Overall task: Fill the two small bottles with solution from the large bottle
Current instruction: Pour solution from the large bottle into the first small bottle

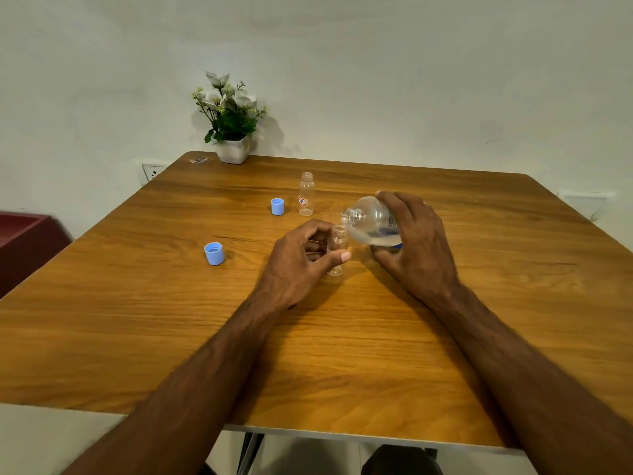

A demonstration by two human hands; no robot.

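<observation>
My right hand (416,240) grips the large clear bottle (371,221), tipped on its side with its open neck pointing left, just above the mouth of a small clear bottle (337,250). Clear liquid lies along the large bottle's lower side. My left hand (301,265) holds that small bottle upright on the wooden table (137,320), thumb across its front. A second small clear bottle (305,193), open and with a small label, stands alone farther back.
Two light blue caps lie on the table: one (277,206) left of the far small bottle, another (214,253) left of my left hand. A white pot of flowers (232,132) stands at the back edge against the wall. A dark red seat (24,245) is at left.
</observation>
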